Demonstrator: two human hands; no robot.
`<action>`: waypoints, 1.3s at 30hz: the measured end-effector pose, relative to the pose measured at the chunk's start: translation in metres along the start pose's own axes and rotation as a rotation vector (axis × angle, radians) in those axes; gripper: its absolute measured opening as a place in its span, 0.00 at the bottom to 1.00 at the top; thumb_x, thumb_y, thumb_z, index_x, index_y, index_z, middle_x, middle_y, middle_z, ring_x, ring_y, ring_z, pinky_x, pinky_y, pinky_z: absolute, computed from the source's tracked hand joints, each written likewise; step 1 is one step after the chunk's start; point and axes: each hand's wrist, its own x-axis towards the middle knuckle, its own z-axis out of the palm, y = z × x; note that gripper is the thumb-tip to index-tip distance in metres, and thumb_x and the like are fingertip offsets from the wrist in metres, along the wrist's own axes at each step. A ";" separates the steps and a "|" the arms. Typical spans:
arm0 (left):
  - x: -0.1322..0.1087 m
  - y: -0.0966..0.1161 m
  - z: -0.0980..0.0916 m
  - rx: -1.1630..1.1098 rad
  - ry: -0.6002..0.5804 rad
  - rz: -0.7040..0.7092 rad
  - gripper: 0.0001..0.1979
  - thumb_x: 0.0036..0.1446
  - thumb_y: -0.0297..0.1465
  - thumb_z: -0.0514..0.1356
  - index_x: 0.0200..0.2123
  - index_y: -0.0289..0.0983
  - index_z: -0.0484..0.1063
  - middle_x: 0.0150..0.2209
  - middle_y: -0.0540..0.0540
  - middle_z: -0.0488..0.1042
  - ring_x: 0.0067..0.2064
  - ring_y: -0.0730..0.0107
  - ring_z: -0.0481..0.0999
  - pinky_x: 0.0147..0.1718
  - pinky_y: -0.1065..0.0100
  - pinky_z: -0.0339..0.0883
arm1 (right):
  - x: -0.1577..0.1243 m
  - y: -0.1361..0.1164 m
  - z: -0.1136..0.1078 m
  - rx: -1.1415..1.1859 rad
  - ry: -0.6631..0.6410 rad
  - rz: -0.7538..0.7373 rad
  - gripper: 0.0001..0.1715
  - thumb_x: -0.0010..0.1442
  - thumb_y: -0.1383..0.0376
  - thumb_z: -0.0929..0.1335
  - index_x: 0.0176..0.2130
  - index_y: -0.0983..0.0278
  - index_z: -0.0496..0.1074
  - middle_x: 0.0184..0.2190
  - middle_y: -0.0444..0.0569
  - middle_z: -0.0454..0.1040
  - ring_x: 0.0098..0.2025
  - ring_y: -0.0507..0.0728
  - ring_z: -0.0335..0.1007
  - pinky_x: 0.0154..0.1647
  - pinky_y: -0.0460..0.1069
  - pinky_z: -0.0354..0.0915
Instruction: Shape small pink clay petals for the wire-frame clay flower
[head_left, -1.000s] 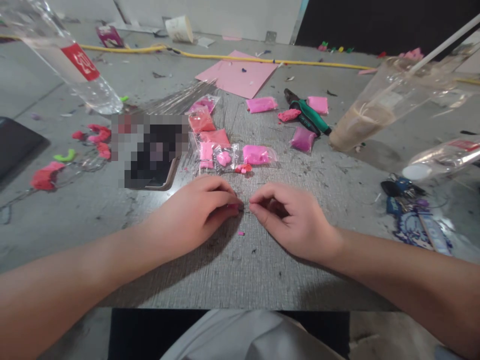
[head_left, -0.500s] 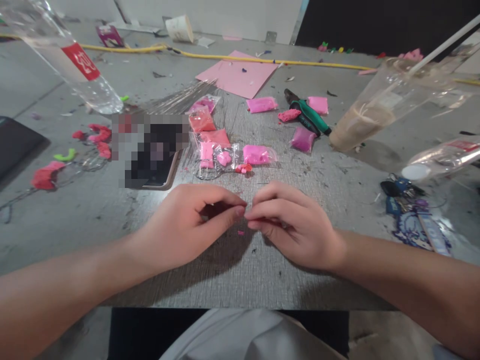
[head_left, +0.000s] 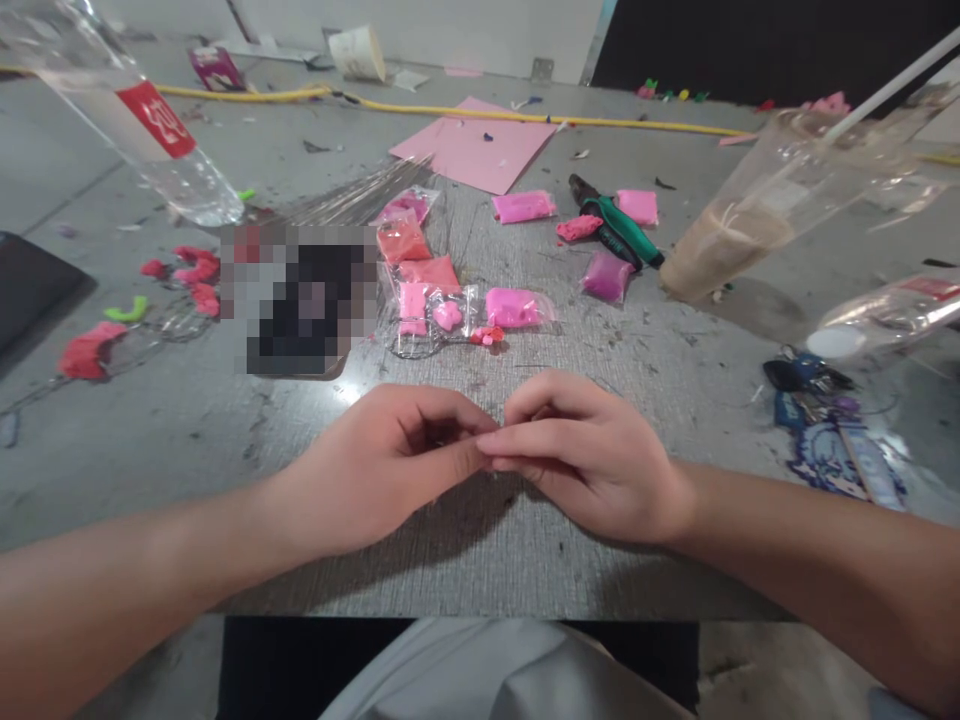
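My left hand (head_left: 390,470) and my right hand (head_left: 592,455) meet low over the grey table (head_left: 360,580), close to its front edge. The fingertips of both are pinched together and touch each other. Whatever lies between them is hidden by the fingers. Just beyond my hands are a few tiny red and pink clay bits (head_left: 489,336) and a packet of bright pink clay (head_left: 516,308). Beside it, small clear bags hold a pink slab (head_left: 412,308) and a pink lump (head_left: 448,315). More packets of orange-red clay (head_left: 429,273) lie behind these.
A phone (head_left: 307,305), partly blurred out, lies left of the packets, near a water bottle (head_left: 172,150) and thin wires (head_left: 352,195). Green-handled pliers (head_left: 626,230), a drink cup (head_left: 727,240), a second bottle (head_left: 885,315) and keys (head_left: 806,380) are to the right. Pink paper (head_left: 487,150) lies behind.
My fingertips have moved slightly down toward me, and the right fingers now overlap the left thumb tip. A small pink bit seen on the table below them is now out of sight.
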 end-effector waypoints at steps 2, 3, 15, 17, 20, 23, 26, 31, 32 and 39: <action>0.000 0.000 0.000 0.010 0.007 -0.010 0.08 0.63 0.34 0.63 0.34 0.37 0.81 0.25 0.53 0.75 0.26 0.79 0.68 0.23 0.79 0.61 | 0.000 -0.001 0.000 -0.007 0.019 0.012 0.09 0.67 0.73 0.72 0.48 0.70 0.80 0.40 0.52 0.76 0.42 0.50 0.75 0.45 0.46 0.74; -0.001 0.000 0.000 0.013 0.013 -0.012 0.08 0.63 0.34 0.63 0.34 0.37 0.81 0.24 0.53 0.74 0.26 0.79 0.68 0.22 0.79 0.61 | 0.001 -0.001 0.000 -0.016 0.037 0.024 0.09 0.66 0.72 0.73 0.47 0.71 0.80 0.40 0.52 0.77 0.41 0.50 0.75 0.45 0.45 0.74; -0.002 -0.004 -0.001 0.086 0.043 0.066 0.09 0.64 0.34 0.62 0.35 0.38 0.82 0.29 0.51 0.80 0.31 0.75 0.74 0.27 0.77 0.68 | 0.003 -0.007 0.000 -0.133 0.044 -0.006 0.04 0.64 0.74 0.72 0.41 0.70 0.78 0.36 0.52 0.79 0.39 0.51 0.76 0.41 0.46 0.74; -0.002 -0.004 0.000 0.102 0.038 0.067 0.09 0.64 0.34 0.62 0.35 0.38 0.82 0.30 0.51 0.81 0.31 0.74 0.75 0.28 0.76 0.69 | 0.003 -0.007 0.000 -0.163 0.033 -0.022 0.04 0.64 0.74 0.72 0.41 0.70 0.78 0.36 0.53 0.79 0.39 0.52 0.75 0.41 0.46 0.73; -0.002 -0.004 0.000 0.122 0.023 0.044 0.10 0.64 0.35 0.61 0.35 0.37 0.81 0.31 0.49 0.82 0.32 0.71 0.77 0.29 0.74 0.70 | 0.002 -0.007 -0.001 -0.188 0.010 -0.051 0.05 0.65 0.74 0.71 0.42 0.70 0.78 0.36 0.53 0.79 0.38 0.52 0.74 0.40 0.48 0.73; -0.002 -0.003 0.000 0.130 0.004 0.025 0.11 0.64 0.36 0.61 0.35 0.37 0.81 0.31 0.49 0.82 0.31 0.71 0.78 0.28 0.73 0.70 | 0.002 -0.008 -0.002 -0.189 -0.014 -0.063 0.06 0.65 0.75 0.71 0.43 0.71 0.78 0.37 0.54 0.79 0.38 0.52 0.74 0.39 0.48 0.73; -0.003 -0.002 0.000 0.142 -0.005 0.029 0.11 0.63 0.35 0.61 0.34 0.36 0.81 0.29 0.50 0.81 0.30 0.72 0.77 0.27 0.73 0.69 | 0.003 -0.007 -0.003 -0.161 -0.027 -0.063 0.05 0.65 0.75 0.71 0.43 0.72 0.79 0.37 0.54 0.79 0.38 0.52 0.74 0.40 0.47 0.73; -0.003 -0.004 0.000 0.191 -0.015 0.043 0.11 0.63 0.35 0.61 0.33 0.37 0.81 0.29 0.50 0.81 0.30 0.72 0.78 0.28 0.74 0.69 | 0.004 -0.005 -0.005 -0.140 -0.111 -0.092 0.05 0.66 0.73 0.71 0.43 0.73 0.79 0.38 0.55 0.79 0.38 0.52 0.73 0.41 0.47 0.72; -0.003 -0.005 0.000 0.208 -0.015 0.048 0.11 0.63 0.35 0.61 0.32 0.37 0.81 0.28 0.51 0.81 0.30 0.73 0.78 0.28 0.74 0.69 | 0.004 -0.004 -0.006 -0.136 -0.130 -0.094 0.05 0.67 0.72 0.71 0.43 0.73 0.79 0.38 0.54 0.79 0.38 0.52 0.73 0.41 0.47 0.72; -0.003 -0.005 0.001 0.342 -0.004 0.133 0.08 0.59 0.30 0.63 0.29 0.37 0.80 0.25 0.53 0.79 0.27 0.77 0.76 0.25 0.77 0.66 | 0.006 -0.003 -0.008 -0.064 -0.192 -0.012 0.02 0.68 0.70 0.72 0.42 0.67 0.77 0.38 0.50 0.79 0.37 0.50 0.74 0.39 0.45 0.71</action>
